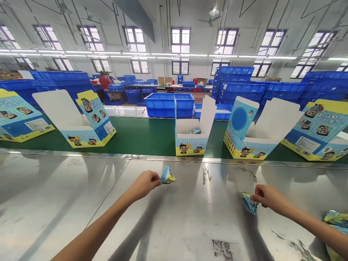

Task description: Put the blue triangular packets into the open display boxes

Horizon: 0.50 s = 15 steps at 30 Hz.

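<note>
My left hand (148, 183) pinches a small blue and yellow packet (168, 175) above the metal table, in front of the middle box. Further right, my right hand (268, 197) grips the edge of a second packet (249, 203), which hangs low over the table. The open display box (190, 144) in the middle stands on the green belt and has some packets (195, 131) inside. To its right is another open box (247, 146), its interior mostly hidden by the front panel. A third open box (87, 137) stands on the belt at the left.
The metal table (108, 195) borders the green belt (138, 136). More boxes stand at the far left (24, 121) and far right (317, 132). Several packets (337, 221) lie at the right edge. Blue crates (170, 103) stand behind the belt; a person (104, 80) is in the background.
</note>
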Tool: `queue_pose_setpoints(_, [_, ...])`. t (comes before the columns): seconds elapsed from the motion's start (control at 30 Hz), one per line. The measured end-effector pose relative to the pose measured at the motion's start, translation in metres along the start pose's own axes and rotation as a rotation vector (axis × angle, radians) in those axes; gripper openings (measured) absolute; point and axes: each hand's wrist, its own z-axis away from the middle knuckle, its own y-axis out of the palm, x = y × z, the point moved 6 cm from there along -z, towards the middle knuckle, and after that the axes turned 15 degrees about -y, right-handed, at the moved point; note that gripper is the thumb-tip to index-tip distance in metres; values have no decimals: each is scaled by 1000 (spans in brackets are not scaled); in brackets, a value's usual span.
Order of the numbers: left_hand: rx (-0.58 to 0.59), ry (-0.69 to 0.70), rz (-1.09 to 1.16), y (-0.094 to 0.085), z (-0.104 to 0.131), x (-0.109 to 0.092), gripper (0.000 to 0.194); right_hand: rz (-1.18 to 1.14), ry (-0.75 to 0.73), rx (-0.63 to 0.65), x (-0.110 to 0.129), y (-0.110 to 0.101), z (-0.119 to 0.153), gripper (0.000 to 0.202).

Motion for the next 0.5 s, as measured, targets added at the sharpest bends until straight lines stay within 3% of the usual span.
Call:
queue_pose_setpoints(0.1, [70, 12, 49, 38, -18, -16, 35, 42, 110, 14, -14, -8, 7, 33])
queue_pose_setpoints(0.2, [178, 3, 104, 59, -19, -9, 35, 49, 219, 82, -33, -9, 16, 47])
queue_pose_setpoints(0.4, [525, 20, 230, 76, -7, -3, 37, -74, 259, 192, -66, -3, 26, 55])
queue_pose_setpoints(0.5, [604, 61, 323, 71, -1, -14, 42, -211, 150, 210, -54, -12, 26, 55])
